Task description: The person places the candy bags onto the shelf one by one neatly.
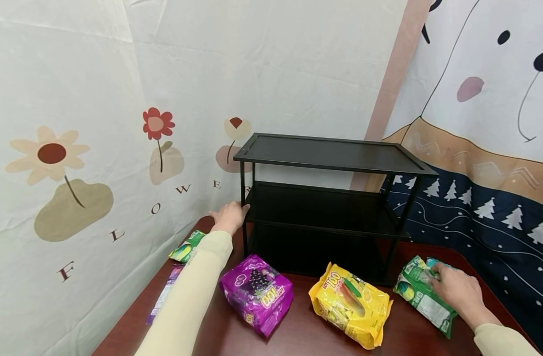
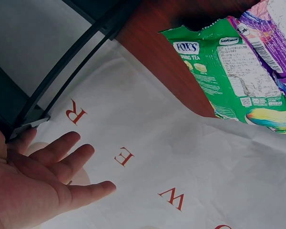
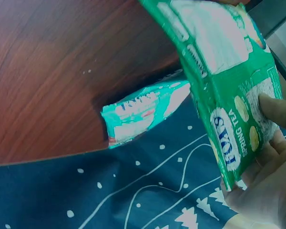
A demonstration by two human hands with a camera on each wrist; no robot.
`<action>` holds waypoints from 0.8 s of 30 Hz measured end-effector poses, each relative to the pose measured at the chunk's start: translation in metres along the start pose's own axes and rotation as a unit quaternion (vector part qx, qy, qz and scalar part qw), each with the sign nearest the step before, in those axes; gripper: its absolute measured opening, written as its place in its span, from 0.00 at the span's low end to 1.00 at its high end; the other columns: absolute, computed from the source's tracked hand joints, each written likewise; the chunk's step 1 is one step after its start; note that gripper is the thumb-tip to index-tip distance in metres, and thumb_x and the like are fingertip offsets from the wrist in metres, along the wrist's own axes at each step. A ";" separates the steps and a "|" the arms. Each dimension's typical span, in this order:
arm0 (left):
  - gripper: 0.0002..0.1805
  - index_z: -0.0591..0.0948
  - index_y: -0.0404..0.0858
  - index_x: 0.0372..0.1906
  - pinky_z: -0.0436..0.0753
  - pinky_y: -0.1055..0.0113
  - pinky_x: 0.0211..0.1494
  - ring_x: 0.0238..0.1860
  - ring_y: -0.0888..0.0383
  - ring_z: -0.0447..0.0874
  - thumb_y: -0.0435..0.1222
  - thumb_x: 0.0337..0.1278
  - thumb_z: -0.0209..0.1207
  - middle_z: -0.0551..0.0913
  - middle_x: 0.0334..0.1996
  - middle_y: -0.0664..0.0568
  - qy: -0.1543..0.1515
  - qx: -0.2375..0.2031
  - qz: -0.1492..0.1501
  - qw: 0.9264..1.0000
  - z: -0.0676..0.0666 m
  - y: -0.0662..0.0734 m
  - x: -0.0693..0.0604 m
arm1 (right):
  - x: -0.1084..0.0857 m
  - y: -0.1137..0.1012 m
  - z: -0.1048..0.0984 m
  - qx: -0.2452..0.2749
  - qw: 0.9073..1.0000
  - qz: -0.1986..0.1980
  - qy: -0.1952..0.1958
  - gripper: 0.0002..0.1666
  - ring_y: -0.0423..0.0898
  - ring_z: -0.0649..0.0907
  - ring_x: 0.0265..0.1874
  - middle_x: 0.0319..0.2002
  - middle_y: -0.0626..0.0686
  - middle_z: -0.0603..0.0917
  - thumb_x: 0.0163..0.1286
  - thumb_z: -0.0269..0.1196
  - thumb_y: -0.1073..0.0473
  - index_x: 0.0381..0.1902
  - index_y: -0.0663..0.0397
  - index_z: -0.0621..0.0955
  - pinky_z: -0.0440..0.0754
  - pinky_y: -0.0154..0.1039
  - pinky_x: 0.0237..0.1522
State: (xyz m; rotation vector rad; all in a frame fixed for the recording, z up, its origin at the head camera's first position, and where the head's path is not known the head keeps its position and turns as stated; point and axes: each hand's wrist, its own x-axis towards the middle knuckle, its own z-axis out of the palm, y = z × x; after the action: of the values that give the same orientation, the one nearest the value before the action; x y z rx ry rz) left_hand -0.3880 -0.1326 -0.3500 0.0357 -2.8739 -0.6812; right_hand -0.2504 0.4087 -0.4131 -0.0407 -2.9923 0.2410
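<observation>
A white cloth (image 1: 98, 74) with flowers and letters hangs at far left, behind the table (image 1: 300, 336). Taking the rack (image 1: 318, 205) as the dial's centre in the head view, a purple-white pack (image 2: 269, 50) lies at 8 o'clock, partly hidden by the left sleeve (image 1: 189, 301); the left green pack (image 1: 188, 248) touches it, nearer 9. The left hand (image 1: 229, 216) is at 9 o'clock against the rack's left side, near the middle shelf, its visible fingers loosely spread and relaxed. The purple pack (image 1: 259, 294) rests on the table at 7, grape picture up. The rack itself is black, with three levels and thin posts. The yellow pack (image 1: 352, 304) lies between 5 and 6, slightly askew, mango picture up. At 4 o'clock the right green pack (image 1: 419, 287) is tilted and pinched by the right hand (image 1: 460, 291), thumb on one face and fingers behind; I cannot tell whether its lower end touches the table. Just beyond it, a teal pack (image 3: 145, 112) lies by the table's edge. A navy tree-print cloth (image 1: 498, 242) hangs at far right.
</observation>
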 end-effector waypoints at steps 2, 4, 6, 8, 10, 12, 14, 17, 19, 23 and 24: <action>0.24 0.82 0.34 0.43 0.46 0.24 0.65 0.58 0.34 0.76 0.50 0.77 0.45 0.84 0.45 0.37 0.001 0.000 0.000 1.000 0.001 0.000 0.000 | 0.000 0.000 0.000 -0.009 1.000 -0.010 0.017 0.20 0.56 0.82 0.29 0.34 0.61 0.84 0.64 0.68 0.58 0.46 0.70 0.80 0.74 0.54 0.29; 0.24 0.82 0.35 0.41 0.47 0.24 0.65 0.57 0.34 0.77 0.50 0.77 0.46 0.84 0.44 0.37 0.003 0.000 0.001 1.000 0.001 0.000 0.000 | -0.001 -0.001 0.001 -0.017 0.999 -0.018 0.031 0.18 0.55 0.82 0.28 0.32 0.58 0.83 0.63 0.68 0.59 0.44 0.69 0.80 0.72 0.53 0.29; 0.23 0.82 0.35 0.40 0.47 0.24 0.64 0.56 0.34 0.78 0.50 0.77 0.46 0.84 0.42 0.37 0.005 0.001 0.002 1.000 0.001 0.000 0.000 | -0.002 -0.002 0.001 -0.031 0.998 -0.030 0.045 0.16 0.55 0.81 0.28 0.30 0.56 0.82 0.62 0.69 0.60 0.43 0.68 0.81 0.71 0.53 0.28; 0.23 0.82 0.35 0.39 0.48 0.24 0.64 0.56 0.34 0.78 0.50 0.77 0.46 0.84 0.41 0.37 0.005 0.002 0.003 1.000 0.001 0.000 0.000 | -0.004 -0.005 0.001 -0.043 0.997 -0.040 0.058 0.13 0.53 0.80 0.27 0.29 0.54 0.80 0.61 0.68 0.62 0.40 0.66 0.81 0.70 0.51 0.27; 0.24 0.82 0.34 0.40 0.49 0.23 0.64 0.55 0.33 0.78 0.49 0.77 0.46 0.84 0.41 0.37 0.004 0.004 0.004 1.000 0.001 -0.001 0.001 | -0.005 -0.008 0.001 -0.052 0.995 -0.049 0.063 0.11 0.52 0.79 0.25 0.28 0.53 0.79 0.61 0.69 0.62 0.37 0.64 0.81 0.71 0.50 0.26; 0.24 0.82 0.34 0.40 0.49 0.23 0.64 0.55 0.33 0.78 0.49 0.77 0.46 0.84 0.41 0.37 0.003 0.004 0.004 1.000 0.002 -0.001 0.001 | -0.006 -0.012 0.000 -0.054 0.995 -0.055 0.058 0.09 0.49 0.77 0.23 0.25 0.51 0.77 0.61 0.69 0.62 0.34 0.62 0.80 0.71 0.48 0.23; 0.24 0.82 0.35 0.41 0.49 0.23 0.64 0.55 0.34 0.78 0.50 0.77 0.46 0.84 0.41 0.38 0.003 0.003 0.004 1.000 0.002 -0.002 0.001 | -0.007 -0.017 -0.001 -0.047 0.997 -0.052 0.041 0.07 0.48 0.75 0.22 0.23 0.50 0.75 0.62 0.68 0.63 0.30 0.58 0.79 0.70 0.46 0.22; 0.24 0.82 0.35 0.42 0.49 0.23 0.64 0.55 0.34 0.78 0.50 0.77 0.46 0.85 0.42 0.38 0.004 0.001 0.004 1.000 0.002 -0.002 0.001 | -0.008 -0.024 -0.002 -0.046 0.997 -0.054 0.006 0.07 0.46 0.72 0.21 0.21 0.48 0.72 0.60 0.65 0.66 0.27 0.54 0.76 0.68 0.44 0.21; 0.24 0.83 0.35 0.43 0.49 0.23 0.64 0.56 0.34 0.78 0.50 0.77 0.46 0.85 0.42 0.37 0.003 0.001 0.004 1.000 0.002 -0.002 0.001 | -0.009 -0.028 -0.001 -0.049 0.997 -0.061 -0.018 0.08 0.46 0.71 0.22 0.22 0.47 0.73 0.58 0.65 0.68 0.27 0.52 0.76 0.68 0.45 0.22; 0.24 0.82 0.35 0.42 0.48 0.23 0.64 0.56 0.33 0.78 0.50 0.77 0.46 0.85 0.43 0.37 0.003 0.002 0.003 1.000 0.002 -0.002 0.001 | -0.013 -0.030 0.005 -0.060 0.993 -0.075 -0.064 0.10 0.46 0.70 0.23 0.24 0.46 0.75 0.54 0.67 0.68 0.27 0.49 0.76 0.69 0.46 0.25; 0.24 0.82 0.35 0.42 0.49 0.23 0.64 0.56 0.34 0.78 0.50 0.77 0.46 0.85 0.42 0.37 0.003 0.002 0.003 1.000 0.002 -0.002 0.001 | -0.014 -0.030 0.007 -0.056 0.992 -0.073 -0.082 0.11 0.46 0.70 0.24 0.24 0.46 0.75 0.54 0.66 0.68 0.27 0.49 0.76 0.70 0.46 0.26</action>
State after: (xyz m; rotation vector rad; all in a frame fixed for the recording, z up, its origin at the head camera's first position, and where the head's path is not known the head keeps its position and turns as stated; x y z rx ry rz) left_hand -0.3893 -0.1334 -0.3525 0.0304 -2.8686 -0.6733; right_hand -0.2376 0.3775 -0.4168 0.1957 -3.1505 0.0615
